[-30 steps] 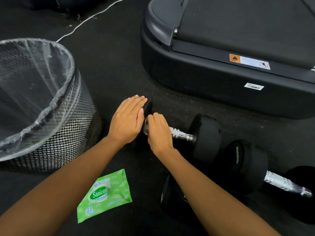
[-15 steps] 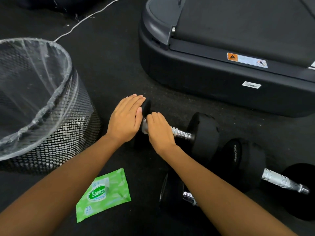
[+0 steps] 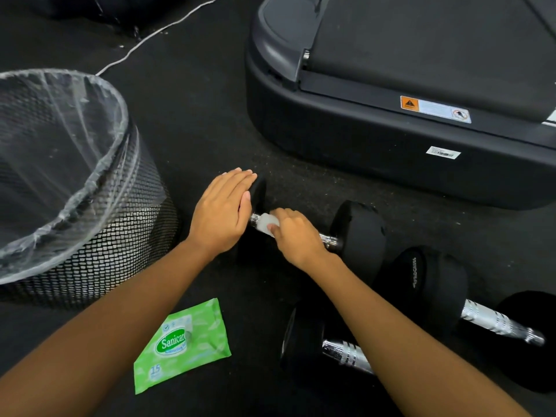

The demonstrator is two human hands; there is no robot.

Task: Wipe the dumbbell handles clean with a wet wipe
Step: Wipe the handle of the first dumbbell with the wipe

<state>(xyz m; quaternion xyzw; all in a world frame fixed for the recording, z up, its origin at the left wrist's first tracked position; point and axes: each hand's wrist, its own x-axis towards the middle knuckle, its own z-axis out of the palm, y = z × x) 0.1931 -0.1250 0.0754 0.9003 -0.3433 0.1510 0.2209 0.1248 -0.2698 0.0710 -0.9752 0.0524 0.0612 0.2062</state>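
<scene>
Where the black floor [image 3: 246, 392] is closest to the person, a green pack of wipes [image 3: 182, 346] lies flat between the two arms. Just to its right, a near dumbbell [image 3: 304, 341] lies partly hidden under the right arm, and some of its shiny bar shows. A second dumbbell [image 3: 433, 284] lies to the right of that one. A bit farther out, the left hand [image 3: 221, 212] lies flat with straight fingers on the black end of a third dumbbell [image 3: 359, 233]. The right hand [image 3: 296, 236] curls round a white wet wipe [image 3: 266, 222] and holds it on the silver handle [image 3: 331, 240] of that third dumbbell, close to the left hand. On the left stands a black mesh bin [image 3: 105, 236] with a clear bag in it. Farthest away are a big dark treadmill [image 3: 361, 139] and a thin white cord [image 3: 150, 37] on the floor.
</scene>
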